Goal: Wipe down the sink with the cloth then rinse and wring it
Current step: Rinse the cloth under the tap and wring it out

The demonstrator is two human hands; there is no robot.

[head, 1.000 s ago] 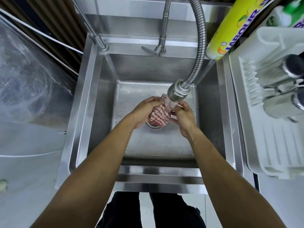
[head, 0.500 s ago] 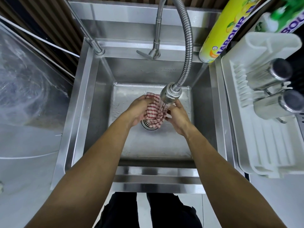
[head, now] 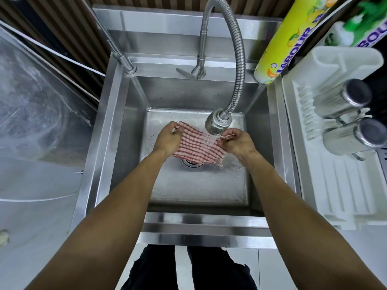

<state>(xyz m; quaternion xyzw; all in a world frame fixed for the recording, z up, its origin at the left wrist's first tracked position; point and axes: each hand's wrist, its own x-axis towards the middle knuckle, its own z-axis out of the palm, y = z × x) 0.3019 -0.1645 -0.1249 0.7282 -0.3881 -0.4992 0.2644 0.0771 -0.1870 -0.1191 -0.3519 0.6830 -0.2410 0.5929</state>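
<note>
Red-checked cloth [head: 199, 146] hangs spread over the drain at the back of the sink [head: 117, 126], left hand [head: 167, 139] and right hand [head: 236, 141] each pinching a top corner shut, likely so the tap [head: 217, 123] stream soaks it evenly.

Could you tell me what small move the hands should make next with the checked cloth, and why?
Probably gather the red-and-white checked cloth into a bunch for wringing. The left hand and right hand hold it spread under the running steel faucet head, so it looks soaked through.
</note>
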